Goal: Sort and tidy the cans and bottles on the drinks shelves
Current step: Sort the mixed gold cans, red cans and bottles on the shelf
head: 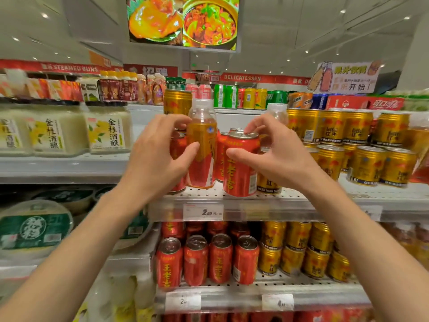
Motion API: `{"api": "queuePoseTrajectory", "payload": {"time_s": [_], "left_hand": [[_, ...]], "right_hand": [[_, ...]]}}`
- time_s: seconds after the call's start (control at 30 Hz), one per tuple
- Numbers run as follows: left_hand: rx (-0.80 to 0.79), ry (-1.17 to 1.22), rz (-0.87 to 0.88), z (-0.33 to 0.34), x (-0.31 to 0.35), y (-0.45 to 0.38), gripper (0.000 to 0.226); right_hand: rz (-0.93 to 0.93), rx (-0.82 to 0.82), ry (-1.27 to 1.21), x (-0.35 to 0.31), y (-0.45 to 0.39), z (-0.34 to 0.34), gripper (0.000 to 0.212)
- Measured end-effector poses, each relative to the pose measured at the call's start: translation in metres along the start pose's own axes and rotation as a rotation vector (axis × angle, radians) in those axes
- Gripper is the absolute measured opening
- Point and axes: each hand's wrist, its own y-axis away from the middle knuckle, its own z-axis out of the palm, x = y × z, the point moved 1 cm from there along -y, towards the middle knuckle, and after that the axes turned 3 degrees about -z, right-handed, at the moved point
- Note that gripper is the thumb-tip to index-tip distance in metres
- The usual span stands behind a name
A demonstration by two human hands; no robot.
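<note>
- Supermarket drinks aisle w/ white perforated shelves; food screen (183, 20) hangs at top centre of frame, red "DELICATESSEN" banner (242, 77) behind it.
- Middle shelf (290, 198) runs across centre frame; price tag (203, 212) reading 2.60 on its front edge, just below the hands.
- Left hand (160, 156) at centre frame, fingers curled round a clear bottle (201, 145) of amber drink w/ orange-red label; thumb pressed on bottle front, fingers behind it. Bottle upright on middle shelf.
- Right hand (276, 149) just right of centre, closing on a red can (241, 163) w/ yellow characters: fingertips on the can's top rim, thumb on its side. Can upright at the shelf's front edge, just beside the bottle on its right.
- More red cans behind and between bottle & held can, partly hidden by the left hand.
- Gold cans (369, 163) (Red Bull) stacked two high at right of frame on the same shelf; one gold can (177, 102) stands behind the bottle, upper centre.
- Second clear bottle (277, 115) shows above the right hand's fingers, mostly hidden.
- Lower shelf (255, 296) at bottom centre: row of red cans (206, 259) on left, gold cans to their right.
- White rice-wine jars (106, 131) at left of frame; green-lidded tubs (34, 228) below them, blurred.
- Top shelf far back: mixed cans & bottles, too blurred to tell apart.
</note>
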Motion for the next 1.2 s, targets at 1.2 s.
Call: {"api": "queuePoseTrajectory", "payload": {"time_s": [1.2], "left_hand": [[-0.102,0.107,-0.084,0.002,0.019,-0.058,0.033]], "right_hand": [[-0.003,-0.185,0.153,0.035,-0.006,-0.015,0.053]]}}
